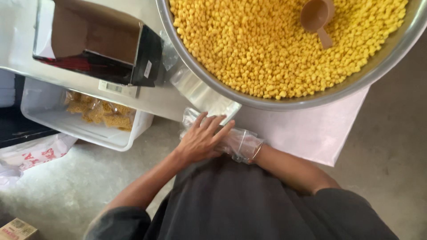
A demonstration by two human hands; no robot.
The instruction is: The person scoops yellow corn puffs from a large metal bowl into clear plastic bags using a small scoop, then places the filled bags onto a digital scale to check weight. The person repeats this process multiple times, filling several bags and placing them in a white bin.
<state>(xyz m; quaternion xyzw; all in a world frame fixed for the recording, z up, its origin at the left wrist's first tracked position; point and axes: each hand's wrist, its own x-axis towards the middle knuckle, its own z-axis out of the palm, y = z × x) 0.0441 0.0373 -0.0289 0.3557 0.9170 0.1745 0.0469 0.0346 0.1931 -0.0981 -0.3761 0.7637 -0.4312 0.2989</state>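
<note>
**Two hands meet at the table edge, over one clear glove**

Both of our hands sit close together just below the rim of the big steel bowl (202, 95), at the near edge of the white table (307, 133). Our left hand (202, 140) is bare, fingers spread and lying flat across the top of our right hand (238, 143), which is wrapped in a thin clear plastic glove (244, 144). The left fingers press on the glove film near the knuckles, loose plastic bunching out beyond them toward the bowl; whether they actually pinch the film we cannot tell. Of the right hand's own fingers we see too little to say if they are curled or straight.

The glove's long axis follows the right forearm, running from the cuff at the wrist on the right toward the fingertips on the left, roughly level across the view. So the left hand crosses it from the other side and sits on its fingertip half, well away from the cuff.

Up ahead, the bowl is filled with small yellow puffed pieces (267, 49), and a brown plastic scoop (316, 18) lies on them, handle pointing back toward us. It lies nearer our right arm than our left, yet well apart from both hands.
</note>
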